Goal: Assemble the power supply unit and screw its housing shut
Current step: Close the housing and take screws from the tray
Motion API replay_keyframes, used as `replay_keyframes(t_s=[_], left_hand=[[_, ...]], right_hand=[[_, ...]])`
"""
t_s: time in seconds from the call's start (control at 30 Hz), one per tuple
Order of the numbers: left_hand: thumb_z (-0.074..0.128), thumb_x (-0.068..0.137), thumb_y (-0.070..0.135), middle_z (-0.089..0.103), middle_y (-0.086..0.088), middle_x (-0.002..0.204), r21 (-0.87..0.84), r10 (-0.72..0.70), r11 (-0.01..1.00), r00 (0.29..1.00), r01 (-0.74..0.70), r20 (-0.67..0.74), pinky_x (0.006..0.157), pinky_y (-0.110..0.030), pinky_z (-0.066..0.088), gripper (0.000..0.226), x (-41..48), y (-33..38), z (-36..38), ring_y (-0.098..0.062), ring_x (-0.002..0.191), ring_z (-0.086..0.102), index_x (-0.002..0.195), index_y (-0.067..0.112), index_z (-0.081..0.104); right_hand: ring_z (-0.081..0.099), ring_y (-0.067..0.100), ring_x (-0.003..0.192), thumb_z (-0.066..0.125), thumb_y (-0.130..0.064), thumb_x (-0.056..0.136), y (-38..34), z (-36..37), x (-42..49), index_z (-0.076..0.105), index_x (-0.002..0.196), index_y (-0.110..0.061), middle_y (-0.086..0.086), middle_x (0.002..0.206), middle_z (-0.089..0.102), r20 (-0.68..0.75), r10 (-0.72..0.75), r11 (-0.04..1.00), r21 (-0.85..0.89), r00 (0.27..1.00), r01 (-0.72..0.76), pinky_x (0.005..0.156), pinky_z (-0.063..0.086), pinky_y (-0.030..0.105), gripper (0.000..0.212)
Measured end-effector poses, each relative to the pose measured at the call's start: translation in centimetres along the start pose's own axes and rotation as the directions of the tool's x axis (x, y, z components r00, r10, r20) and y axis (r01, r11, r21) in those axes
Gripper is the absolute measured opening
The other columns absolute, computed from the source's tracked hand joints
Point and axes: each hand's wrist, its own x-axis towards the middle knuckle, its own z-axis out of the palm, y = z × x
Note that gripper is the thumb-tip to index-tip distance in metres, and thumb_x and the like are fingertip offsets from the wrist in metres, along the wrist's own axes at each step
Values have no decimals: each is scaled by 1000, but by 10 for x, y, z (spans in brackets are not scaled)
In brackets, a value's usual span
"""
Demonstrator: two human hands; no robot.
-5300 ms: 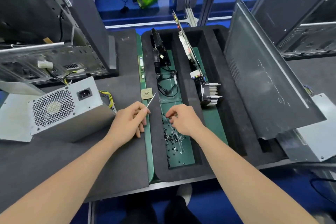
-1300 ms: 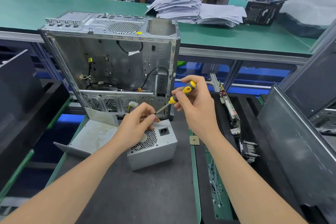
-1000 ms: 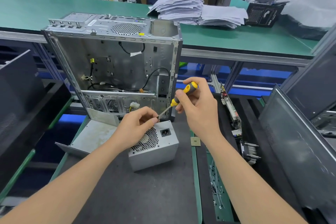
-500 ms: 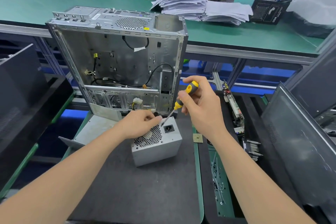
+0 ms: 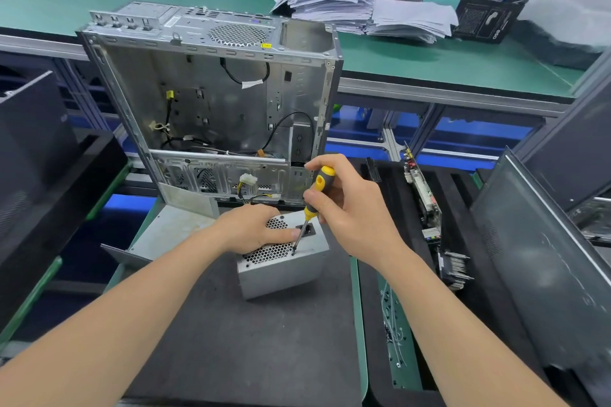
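One grey power supply unit [image 5: 284,274] stands on the dark table [image 5: 251,347], just in front of one open computer case [image 5: 211,99]. Both hands are on it. The left hand [image 5: 248,228] lies flat on its grille, fingers straight, a fingertip beside the shaft of the single screwdriver [image 5: 318,187]. The right hand [image 5: 353,211] grips that screwdriver, tip down on the unit's top face. Two paper piles [image 5: 327,0] sit behind.

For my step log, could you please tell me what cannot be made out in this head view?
All in the head view:
What the screwdriver tip bears on: too small, crowded by a fingertip of the left hand.
Grille of the power supply unit: partly under the left hand.
Small parts in the green tray: too small to identify.
Dark side panel: cut off by the right edge.
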Motion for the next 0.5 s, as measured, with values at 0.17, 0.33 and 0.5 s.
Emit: replay_keyframes(t_s=[0.17, 0.33, 0.5], left_hand=[[31, 62, 99, 64, 3, 79, -49, 9, 999, 1000, -8, 22, 67, -39, 49, 90, 1, -2, 0, -13, 74, 60, 90, 19, 62], [34, 64, 96, 66, -1, 84, -72, 9, 997, 999, -5, 44, 79, -43, 52, 91, 0, 0, -2, -19, 81, 62, 96, 15, 63], [35, 65, 93, 73, -5, 107, -122, 18, 992, 997, -9, 71, 92, -49, 53, 102, -2, 3, -5, -24, 100, 66, 121, 14, 66]], right_hand=[[69, 21, 81, 66, -19, 101, 0, 1, 2, 54, 124, -36, -4, 88, 64, 12, 0, 1000, 9, 1000, 0, 78, 59, 48, 31], [69, 20, 83, 66, -19, 102, 2, 4, 1, 53, 126, -35, -5, 87, 63, 30, -1, 1000, 11, 1000, 1, 77, 59, 48, 32], [70, 20, 85, 65, -20, 102, 2, 3, 2, 53, 128, -36, -5, 88, 64, 62, -9, 1000, 10, 998, 8, 79, 59, 49, 32]])
